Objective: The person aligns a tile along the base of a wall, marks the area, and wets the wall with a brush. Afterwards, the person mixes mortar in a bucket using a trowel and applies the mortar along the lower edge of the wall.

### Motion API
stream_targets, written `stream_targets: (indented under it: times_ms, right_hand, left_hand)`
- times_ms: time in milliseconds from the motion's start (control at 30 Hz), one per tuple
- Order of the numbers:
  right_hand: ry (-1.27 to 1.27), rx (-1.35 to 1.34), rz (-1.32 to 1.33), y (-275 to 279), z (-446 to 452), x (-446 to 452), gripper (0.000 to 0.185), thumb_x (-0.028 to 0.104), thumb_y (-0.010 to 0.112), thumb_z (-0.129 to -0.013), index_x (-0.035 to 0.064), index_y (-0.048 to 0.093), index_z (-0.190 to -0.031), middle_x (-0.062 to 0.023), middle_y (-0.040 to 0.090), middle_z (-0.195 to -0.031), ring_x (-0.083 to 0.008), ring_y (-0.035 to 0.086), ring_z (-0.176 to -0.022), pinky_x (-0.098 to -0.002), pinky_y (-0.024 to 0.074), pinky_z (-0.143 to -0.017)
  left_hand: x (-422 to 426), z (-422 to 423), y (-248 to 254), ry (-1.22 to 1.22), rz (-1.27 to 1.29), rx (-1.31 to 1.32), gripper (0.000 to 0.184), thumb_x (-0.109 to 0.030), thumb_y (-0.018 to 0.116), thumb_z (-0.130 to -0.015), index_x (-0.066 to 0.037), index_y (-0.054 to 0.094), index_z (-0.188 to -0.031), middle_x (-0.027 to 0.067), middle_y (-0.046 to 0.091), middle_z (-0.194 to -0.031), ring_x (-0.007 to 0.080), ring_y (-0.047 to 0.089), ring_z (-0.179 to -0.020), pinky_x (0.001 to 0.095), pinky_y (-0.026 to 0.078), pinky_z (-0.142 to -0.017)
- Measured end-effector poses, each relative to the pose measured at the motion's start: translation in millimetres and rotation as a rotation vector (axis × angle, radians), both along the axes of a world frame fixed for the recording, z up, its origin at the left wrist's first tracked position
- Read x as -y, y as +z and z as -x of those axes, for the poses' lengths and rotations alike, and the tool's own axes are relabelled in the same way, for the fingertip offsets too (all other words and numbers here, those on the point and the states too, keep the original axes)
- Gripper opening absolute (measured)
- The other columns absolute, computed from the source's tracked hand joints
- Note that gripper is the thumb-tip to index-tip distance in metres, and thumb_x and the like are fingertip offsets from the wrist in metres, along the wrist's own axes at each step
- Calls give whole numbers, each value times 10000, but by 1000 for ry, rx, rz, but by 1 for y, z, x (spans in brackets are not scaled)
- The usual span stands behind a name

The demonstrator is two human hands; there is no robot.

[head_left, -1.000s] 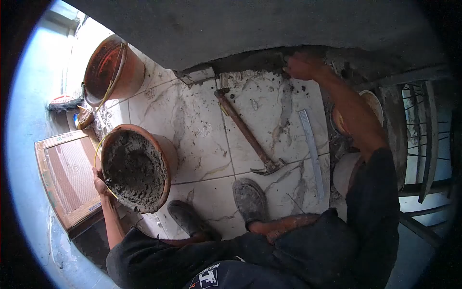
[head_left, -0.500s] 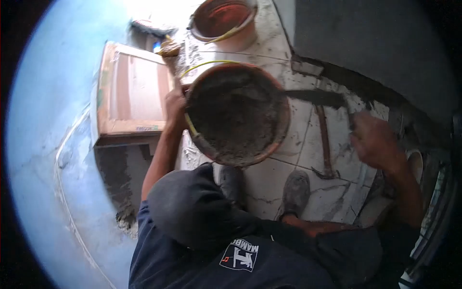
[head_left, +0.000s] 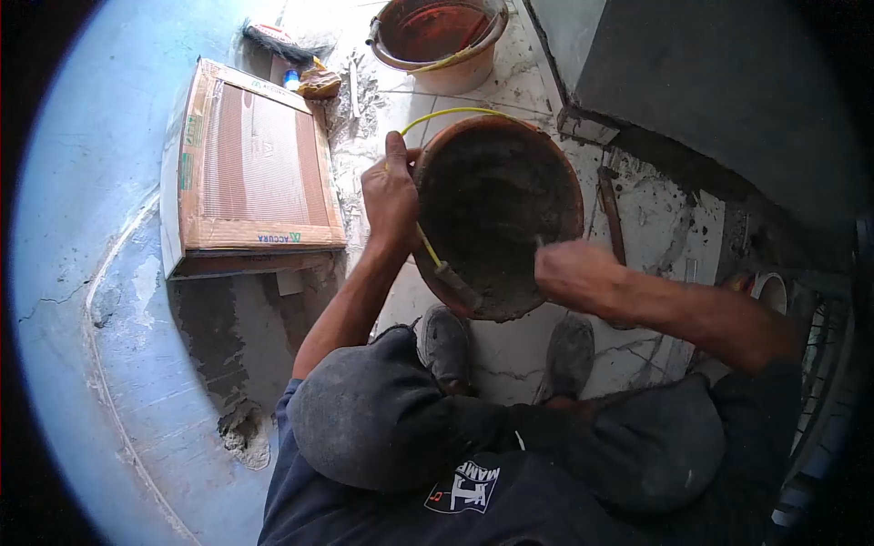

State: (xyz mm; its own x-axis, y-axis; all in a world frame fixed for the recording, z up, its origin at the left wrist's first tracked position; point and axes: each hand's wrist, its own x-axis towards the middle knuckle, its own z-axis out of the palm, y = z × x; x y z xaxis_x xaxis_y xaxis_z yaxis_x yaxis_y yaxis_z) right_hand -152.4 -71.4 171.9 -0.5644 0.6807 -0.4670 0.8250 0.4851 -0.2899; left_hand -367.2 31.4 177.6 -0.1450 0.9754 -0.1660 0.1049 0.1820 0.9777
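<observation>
An orange bucket (head_left: 572,182) stands tilted toward me, with grey wet mortar (head_left: 482,205) inside. My left hand (head_left: 391,200) grips its left rim, thumb up, where the yellow handle (head_left: 446,111) passes. Over the bucket's right side, my right hand (head_left: 578,273) is closed round a trowel. Only a small light bit of the trowel (head_left: 539,241) shows beside the fingers; its blade cannot be made out against the dark mortar.
A second bucket (head_left: 499,50) stands behind. At left are a cardboard box (head_left: 273,232), a brush (head_left: 273,41) and rubble. A hammer (head_left: 612,214) lies on the tiles right of the mortar bucket. My shoes (head_left: 569,350) are close in front of it.
My right hand has swung left from beside the bucket to over it, taking the trowel along. The bucket and my left hand appear farther right in view, and the bucket is tilted more.
</observation>
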Motion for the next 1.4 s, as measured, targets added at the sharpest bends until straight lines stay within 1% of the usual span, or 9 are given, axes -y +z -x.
stream_targets:
  times_ms: [433, 533, 600, 733, 933, 1033, 1300, 1367, 1400]
  right_hand:
    - [-314, -535, 582, 26, -53, 18, 271, 137, 587, -718, -62, 541, -897, -207, 560, -665, -356, 586, -609, -434, 472, -621]
    - [-354, -610, 518, 31, -75, 27, 289, 157, 586, -742, -40, 536, -948, -208, 579, -718, -375, 592, -658, -443, 468, -634]
    - [-409, -486, 319, 39, -93, 40, 292, 172, 577, -759, -31, 536, -964, -213, 587, -748, -370, 597, -702, -451, 465, -657]
    - [-460, -180, 110, 63, -152, 69, 376, 297, 590, -805, 7, 544, -1041, -220, 596, -831, -378, 590, -821, -481, 443, -732]
    - [-414, -256, 551, 102, -257, 68, 357, 307, 686, -762, 16, 595, -947, -136, 609, -740, -279, 622, -699, -364, 476, -647]
    - [-650, -277, 1020, 25, -312, 32, 360, 326, 684, -771, 27, 614, -957, -68, 600, -716, -180, 600, -659, -317, 476, -616]
    - [-988, -323, 562, -45, -333, -27, 514, 281, 660, -773, -25, 510, -1158, -106, 608, -785, -218, 594, -672, -356, 486, -600]
    - [-302, -129, -314, -87, -360, 20, 433, 268, 622, -817, -15, 517, -1128, -168, 612, -849, -279, 620, -704, -406, 499, -647]
    - [-306, -132, -311, -89, -354, 30, 433, 268, 622, -817, -15, 517, -1128, -168, 612, -849, -279, 620, -704, -406, 499, -647]
  left_hand:
    - [31, -8, 6, -37, -48, -2, 607, -430, 362, -983, 90, 661, -889, 70, 599, -655, 122, 510, -625, 283, 419, -611]
    - [10, 19, -30, -70, -43, -175, 534, -393, 374, -985, 70, 639, -999, 90, 605, -670, 171, 532, -610, 319, 432, -616]
    - [1, 48, -54, -242, -550, -999, 410, -241, 319, -1003, 55, 452, -1254, 161, 652, -952, 284, 614, -731, 394, 479, -669]
    - [-14, 53, -23, -11, 107, 82, 639, -443, 250, -994, 87, 606, -1029, 138, 665, -872, 178, 627, -730, 295, 510, -699]
    - [-38, 112, -71, -176, 268, 412, 681, -491, 222, -978, 76, 586, -1075, 147, 661, -971, 217, 636, -834, 323, 513, -785]
    - [-41, 125, -84, -49, 302, 503, 690, -504, 220, -973, 72, 583, -1086, 149, 657, -993, 220, 636, -866, 332, 514, -807]
    - [-40, 121, -85, -105, 304, 398, 582, -472, 264, -978, -11, 618, -1005, 118, 664, -963, 218, 644, -852, 351, 534, -776]
    - [-43, 142, -95, -248, 303, 504, 658, -490, 232, -975, 52, 557, -1159, 141, 632, -1093, 225, 617, -962, 340, 495, -861]
    - [-42, 140, -94, -229, 287, 458, 650, -485, 233, -976, 47, 556, -1162, 142, 633, -1091, 224, 617, -965, 348, 499, -857]
